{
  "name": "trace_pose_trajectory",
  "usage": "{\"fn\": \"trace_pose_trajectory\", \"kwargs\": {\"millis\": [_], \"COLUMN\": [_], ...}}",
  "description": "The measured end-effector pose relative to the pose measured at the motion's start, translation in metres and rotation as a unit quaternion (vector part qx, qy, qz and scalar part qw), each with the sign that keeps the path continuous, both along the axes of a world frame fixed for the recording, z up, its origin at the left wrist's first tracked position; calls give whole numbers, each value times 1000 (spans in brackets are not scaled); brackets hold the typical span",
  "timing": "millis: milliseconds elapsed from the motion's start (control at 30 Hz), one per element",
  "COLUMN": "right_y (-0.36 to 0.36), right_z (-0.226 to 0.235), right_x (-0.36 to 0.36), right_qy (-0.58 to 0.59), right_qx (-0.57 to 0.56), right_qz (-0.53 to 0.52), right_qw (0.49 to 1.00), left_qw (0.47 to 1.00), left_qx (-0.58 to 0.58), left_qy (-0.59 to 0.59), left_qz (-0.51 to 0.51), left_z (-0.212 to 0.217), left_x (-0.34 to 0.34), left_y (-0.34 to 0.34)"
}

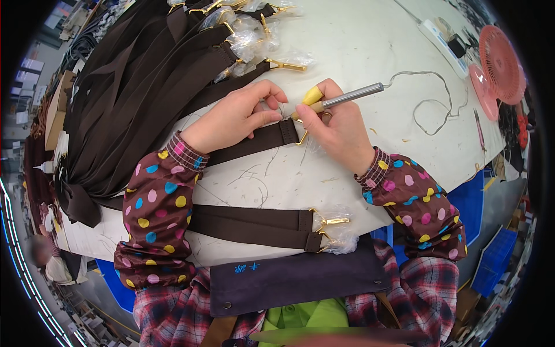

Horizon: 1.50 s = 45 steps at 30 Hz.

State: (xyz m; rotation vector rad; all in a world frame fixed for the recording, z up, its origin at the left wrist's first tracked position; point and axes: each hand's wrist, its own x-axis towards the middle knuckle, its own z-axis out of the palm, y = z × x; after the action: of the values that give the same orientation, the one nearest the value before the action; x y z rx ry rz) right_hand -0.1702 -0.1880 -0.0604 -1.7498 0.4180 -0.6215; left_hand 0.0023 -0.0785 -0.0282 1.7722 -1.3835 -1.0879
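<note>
My right hand (341, 124) grips a corded pen-shaped tool (354, 95), silver with a tan lower end, like a soldering iron. A yellow finger cover (313, 95) is on one of its fingers. The tool's tip points at the stitched end of a dark brown strap (254, 141) with a gold metal ring (302, 134). Over that strap lies my left hand (237, 115), fingers curled in, thumb near the strap end. Fine dark thread shows beside its fingertips; whether they pinch it is unclear.
A big pile of brown straps (139, 75) with gold clips in clear plastic covers the table's left. Two more straps (254, 222) lie near the front edge. At right are a pink fan (500, 58), a white power strip (442, 46), the tool's looped cord (448, 115) and a thin red tool (479, 128).
</note>
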Motion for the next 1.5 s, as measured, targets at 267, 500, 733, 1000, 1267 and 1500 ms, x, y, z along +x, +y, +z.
{"fn": "trace_pose_trajectory", "kwargs": {"millis": [267, 500, 733, 1000, 1267, 1500], "right_y": [-1, -1, -2, -3, -25, -22], "right_z": [1, -1, 1, -3, 10, 16], "right_x": [0, 0, 0, 0, -22, -28], "right_qy": [16, 21, 36, 20, 42, 52], "right_qx": [-13, -32, -58, -43, -187, -293], "right_qz": [2, 10, 4, 2, 34, 142], "right_qw": [1000, 999, 998, 999, 981, 944], "left_qw": [996, 987, 986, 998, 983, 980], "left_qx": [-13, -71, -82, -5, -95, -48], "left_qy": [-69, -122, -126, -65, -155, -177], "left_qz": [-52, -75, -76, -15, -26, -73], "left_z": [1, -5, -7, 3, -1, 9], "left_x": [2, 2, 1, -3, -6, -5], "left_y": [-4, -2, -3, -5, 2, 5]}}
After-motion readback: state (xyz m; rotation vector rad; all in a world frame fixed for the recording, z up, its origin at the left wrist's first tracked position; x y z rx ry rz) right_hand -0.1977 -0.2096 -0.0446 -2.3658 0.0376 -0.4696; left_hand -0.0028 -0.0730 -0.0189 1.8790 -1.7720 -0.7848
